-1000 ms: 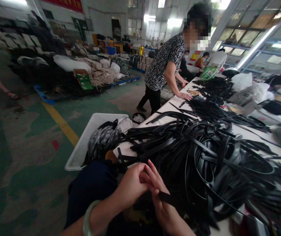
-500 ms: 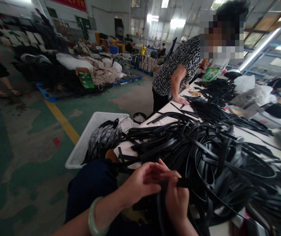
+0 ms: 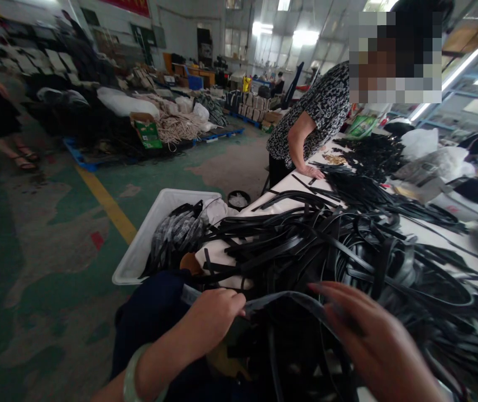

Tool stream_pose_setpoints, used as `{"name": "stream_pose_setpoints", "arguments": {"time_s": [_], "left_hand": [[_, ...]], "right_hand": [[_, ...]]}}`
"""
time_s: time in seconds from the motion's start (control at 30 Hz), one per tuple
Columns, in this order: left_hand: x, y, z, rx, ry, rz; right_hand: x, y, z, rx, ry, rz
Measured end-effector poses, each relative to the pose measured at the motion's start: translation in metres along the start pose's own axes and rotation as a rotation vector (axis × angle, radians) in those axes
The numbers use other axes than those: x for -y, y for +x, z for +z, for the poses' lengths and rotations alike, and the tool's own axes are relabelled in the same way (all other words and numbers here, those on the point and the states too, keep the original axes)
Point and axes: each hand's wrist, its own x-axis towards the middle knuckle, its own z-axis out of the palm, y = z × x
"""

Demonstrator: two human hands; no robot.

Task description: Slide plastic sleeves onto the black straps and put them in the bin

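A long thin dark strap (image 3: pixel 287 296) with a greyish sheen arches between my two hands. My left hand (image 3: pixel 216 312) is closed on it near its left end, with a short piece sticking out past the fist above my lap. To the right, my right hand (image 3: pixel 375 335) is smeared by motion, and the strap runs in among its fingers, which appear closed around it. Below and behind both hands lies a big tangled heap of black straps (image 3: pixel 281 251), some flat and some looped. A pale green bangle (image 3: pixel 132 371) circles my left wrist.
Left of the white table (image 3: pixel 289 187) stands a white plastic bin (image 3: pixel 138 245) holding wrapped dark bundles. A small black bucket (image 3: pixel 239 200) is behind it. Across the table's far side a co-worker (image 3: pixel 318 123) leans with a hand on its top. Blue pallets (image 3: pixel 80 159) carry piled goods.
My hands were close together over the strap; now they are apart, left hand leftward and right hand rightward, with the strap stretched between them. The co-worker has shifted slightly right.
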Motion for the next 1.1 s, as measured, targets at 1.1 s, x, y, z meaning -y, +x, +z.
{"name": "stream_pose_setpoints", "arguments": {"time_s": [1.1], "left_hand": [[0.014, -0.026, -0.027, -0.151, -0.617, 0.004]], "right_hand": [[0.018, 0.015, 0.078, 0.117, -0.507, -0.327]]}}
